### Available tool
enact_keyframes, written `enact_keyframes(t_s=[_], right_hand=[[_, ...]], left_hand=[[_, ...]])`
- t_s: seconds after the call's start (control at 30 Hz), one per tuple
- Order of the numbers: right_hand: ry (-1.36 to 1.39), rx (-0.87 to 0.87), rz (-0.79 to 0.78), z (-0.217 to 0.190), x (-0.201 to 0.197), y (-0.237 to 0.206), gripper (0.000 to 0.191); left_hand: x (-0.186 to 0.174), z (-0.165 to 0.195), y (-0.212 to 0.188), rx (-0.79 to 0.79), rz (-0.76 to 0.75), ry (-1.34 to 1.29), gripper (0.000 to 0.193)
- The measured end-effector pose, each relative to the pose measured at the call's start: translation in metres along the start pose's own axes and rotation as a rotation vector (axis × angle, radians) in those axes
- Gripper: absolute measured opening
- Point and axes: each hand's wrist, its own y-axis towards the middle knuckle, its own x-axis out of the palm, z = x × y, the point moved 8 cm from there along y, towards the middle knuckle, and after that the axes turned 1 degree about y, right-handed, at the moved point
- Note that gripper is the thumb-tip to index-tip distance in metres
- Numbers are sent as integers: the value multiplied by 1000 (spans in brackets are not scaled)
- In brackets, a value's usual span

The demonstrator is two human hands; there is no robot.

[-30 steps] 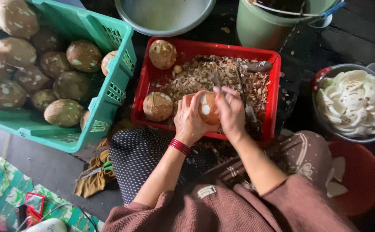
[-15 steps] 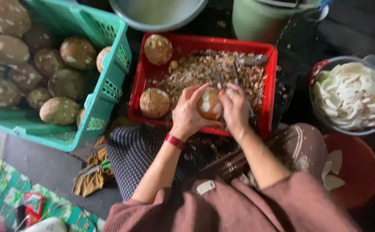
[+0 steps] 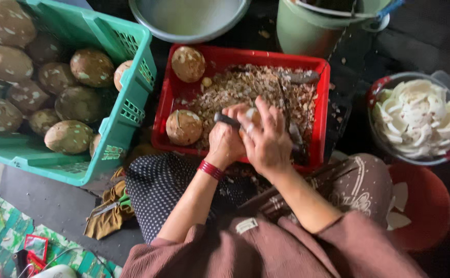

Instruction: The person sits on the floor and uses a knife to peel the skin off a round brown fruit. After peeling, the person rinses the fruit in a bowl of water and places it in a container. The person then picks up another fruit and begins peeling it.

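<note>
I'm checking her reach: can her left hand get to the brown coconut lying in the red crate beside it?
Probably yes. The left hand is just right of the coconut in the red crate, nothing between, but it already grips a tool.

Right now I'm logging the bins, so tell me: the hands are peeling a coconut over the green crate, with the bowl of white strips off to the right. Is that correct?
Not quite. In the head view both hands, left hand and right hand, hold the coconut over the red crate, not the green crate. The bowl of white strips does sit to the right.
</note>
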Motion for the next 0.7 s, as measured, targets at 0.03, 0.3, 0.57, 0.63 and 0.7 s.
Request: enact_keyframes(t_s=[0.03,0.3,0.57,0.63,0.7], right_hand=[[65,102,-10,10,3,-3,42],[538,386,-82,52,20,-11,43],[871,607,-153,40,38,-4,39],[720,813,-245,51,43,-13,40],[399,549,-111,43,22,-7,34]], left_hand=[[1,1,1,17,-16,-19,85],[-11,8,0,12,-2,-33,110],[-6,-2,3,2,7,-102,98],[-4,-3,0,23,17,-99,97],[-3,-2,0,56,33,-108,97]])
